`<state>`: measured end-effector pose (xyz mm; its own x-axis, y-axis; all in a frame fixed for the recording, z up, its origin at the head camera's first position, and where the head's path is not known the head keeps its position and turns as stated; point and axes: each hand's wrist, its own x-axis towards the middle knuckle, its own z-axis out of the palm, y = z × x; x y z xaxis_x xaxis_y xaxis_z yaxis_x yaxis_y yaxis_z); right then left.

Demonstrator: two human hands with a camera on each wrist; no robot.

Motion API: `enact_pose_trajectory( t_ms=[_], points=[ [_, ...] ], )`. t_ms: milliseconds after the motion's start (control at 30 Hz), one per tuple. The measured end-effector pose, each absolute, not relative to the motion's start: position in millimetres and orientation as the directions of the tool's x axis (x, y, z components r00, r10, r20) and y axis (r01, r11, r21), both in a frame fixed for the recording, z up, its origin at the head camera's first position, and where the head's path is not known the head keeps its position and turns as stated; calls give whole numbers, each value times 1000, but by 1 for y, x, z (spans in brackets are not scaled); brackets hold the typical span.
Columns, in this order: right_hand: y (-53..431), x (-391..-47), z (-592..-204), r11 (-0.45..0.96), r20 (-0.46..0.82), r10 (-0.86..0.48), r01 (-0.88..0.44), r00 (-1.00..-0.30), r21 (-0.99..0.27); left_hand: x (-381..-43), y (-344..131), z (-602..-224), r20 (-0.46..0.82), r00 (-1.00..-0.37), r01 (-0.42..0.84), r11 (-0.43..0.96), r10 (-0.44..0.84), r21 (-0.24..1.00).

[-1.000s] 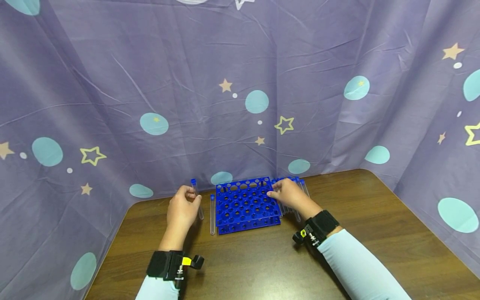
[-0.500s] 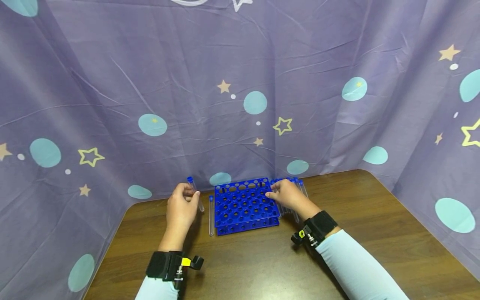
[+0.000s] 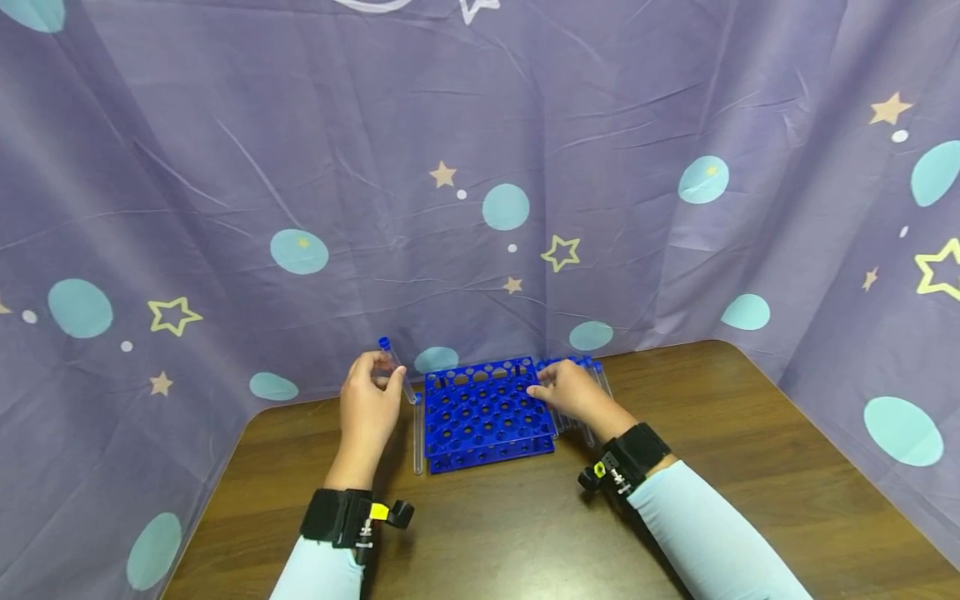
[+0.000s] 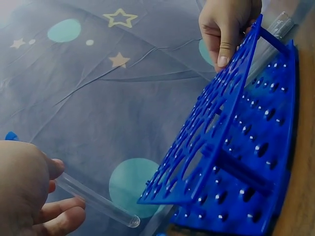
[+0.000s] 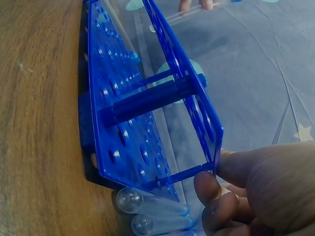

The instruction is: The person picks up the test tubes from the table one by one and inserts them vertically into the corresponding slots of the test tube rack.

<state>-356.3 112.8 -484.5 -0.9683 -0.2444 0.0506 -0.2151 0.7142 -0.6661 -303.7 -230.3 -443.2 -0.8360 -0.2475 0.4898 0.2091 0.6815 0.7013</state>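
Observation:
My left hand (image 3: 370,404) pinches a clear test tube (image 3: 408,390) with a blue cap near its upper part. The tube is tilted, cap up and to the left, its rounded bottom (image 4: 133,221) pointing toward the rack in the left wrist view. A blue test tube rack (image 3: 491,457) with rows of round holes stands on the table. My right hand (image 3: 573,389) grips the rack's right end; in the right wrist view its thumb and index finger pinch the upper plate's edge. No tubes are visible in the rack's holes.
Another blue-capped test tube (image 3: 418,437) lies just left of the rack. Several capped test tubes (image 5: 157,207) lie along the rack's right side, partly hidden by my right hand. A patterned purple curtain (image 3: 480,125) hangs behind the wooden table (image 3: 525,533).
My left hand has lifted the test tube off the table, tilted it more and brought it right, toward the rack. The right hand stays on the rack's end.

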Motion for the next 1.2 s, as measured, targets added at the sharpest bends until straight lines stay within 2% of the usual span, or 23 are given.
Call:
enact_pose_trajectory(
  t_ms=[300,800,1200],
  points=[
    [114,-358,-485,706,34,-238,-197,-971,-680,-320,-223,-431,471,-860,227,677,-199,700],
    [115,-357,-486,707,60,-249,-224,-967,-671,-350,-212,-421,517,-837,286,662,-179,692],
    [115,-356,-484,711,62,-255,-230,-965,-664,-356,-206,-430,448,-877,230,666,-174,709]
  ],
)
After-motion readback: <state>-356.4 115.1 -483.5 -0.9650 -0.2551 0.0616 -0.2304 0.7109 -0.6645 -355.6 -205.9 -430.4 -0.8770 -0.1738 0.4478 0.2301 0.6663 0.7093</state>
